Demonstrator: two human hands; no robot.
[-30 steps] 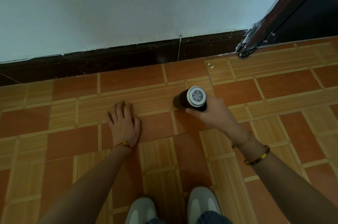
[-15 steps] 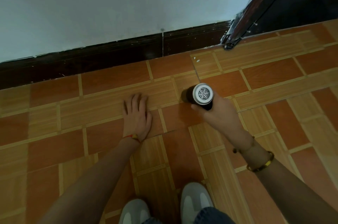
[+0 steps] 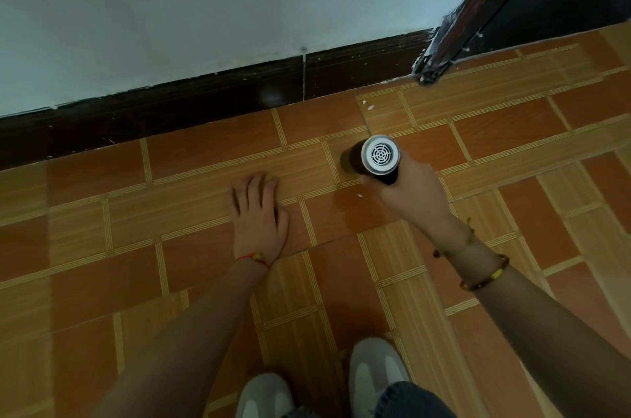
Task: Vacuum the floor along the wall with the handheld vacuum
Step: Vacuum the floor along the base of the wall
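Wall (image 3: 205,7) has tilted; right hand (image 3: 411,193) grips vacuum (image 3: 375,158) over tiled floor (image 3: 205,274).

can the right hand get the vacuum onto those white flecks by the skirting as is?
Probably yes. The right hand grips the vacuum, and bare tile lies between it and the flecks just ahead near the skirting. The left hand rests flat off to the side, out of that path.

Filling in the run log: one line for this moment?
right hand: grips handheld vacuum | left hand: flat on floor | baseboard: apart from vacuum
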